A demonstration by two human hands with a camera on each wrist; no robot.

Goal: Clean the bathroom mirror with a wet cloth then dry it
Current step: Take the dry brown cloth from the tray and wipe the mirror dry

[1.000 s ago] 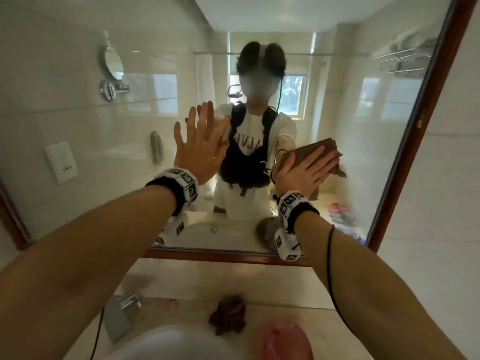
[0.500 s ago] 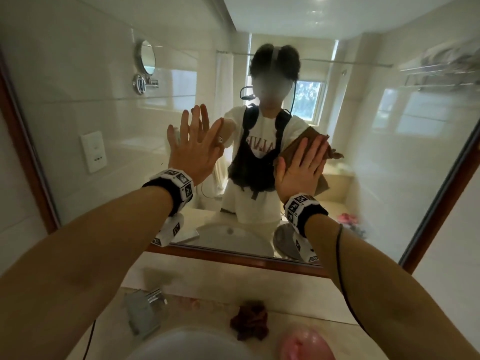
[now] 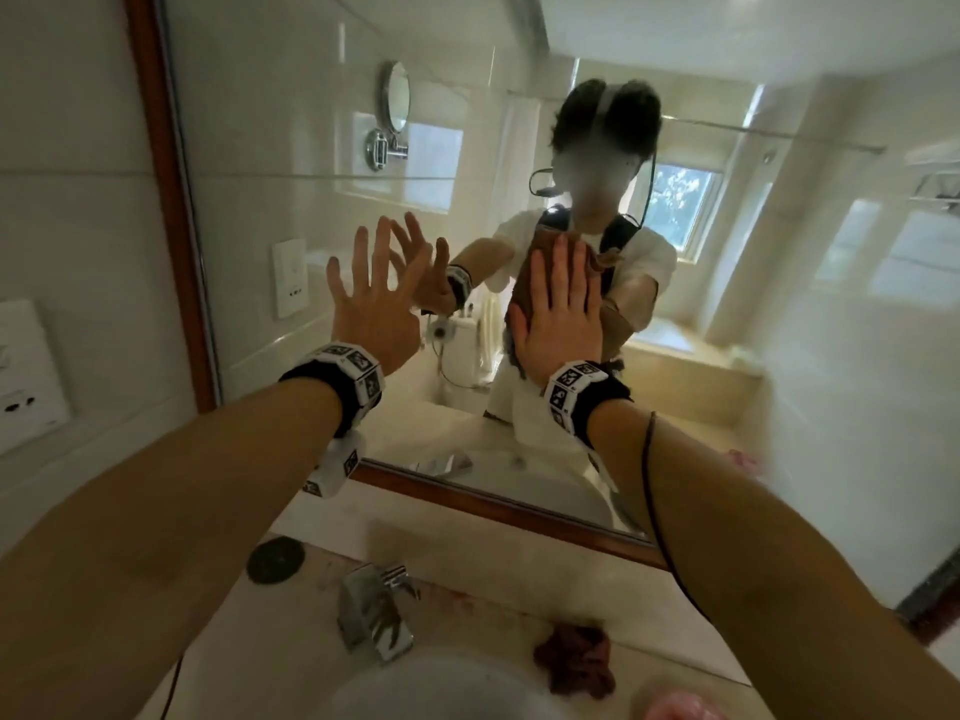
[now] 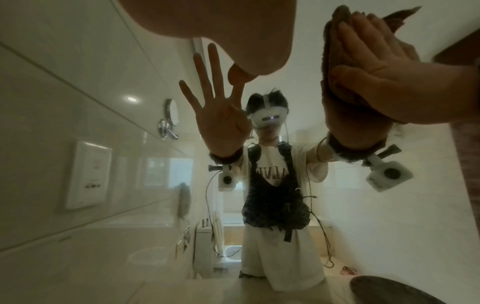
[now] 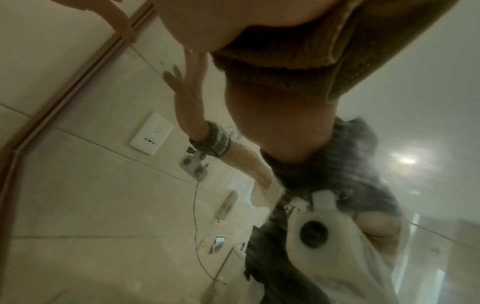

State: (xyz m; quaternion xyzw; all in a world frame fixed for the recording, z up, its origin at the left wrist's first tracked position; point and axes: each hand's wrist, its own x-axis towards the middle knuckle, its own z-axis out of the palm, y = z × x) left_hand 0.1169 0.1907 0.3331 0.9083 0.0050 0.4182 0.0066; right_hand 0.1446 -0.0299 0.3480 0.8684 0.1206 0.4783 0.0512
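The wood-framed bathroom mirror fills the wall ahead. My right hand lies flat with straight fingers and presses a folded brown cloth against the glass at chest height of my reflection. The left wrist view shows the same right hand over the cloth. In the right wrist view the cloth sits under my palm, close to the glass. My left hand is spread open just left of the cloth, fingertips at the mirror, holding nothing.
Below the mirror's lower frame runs a pale counter with a chrome faucet, a white basin, a dark round plug, a crumpled dark red cloth and a pink item. A wall socket is left of the frame.
My right hand has slid the brown cloth left and upward across the glass. My left hand has shifted left too, and my view has turned toward the mirror's left frame.
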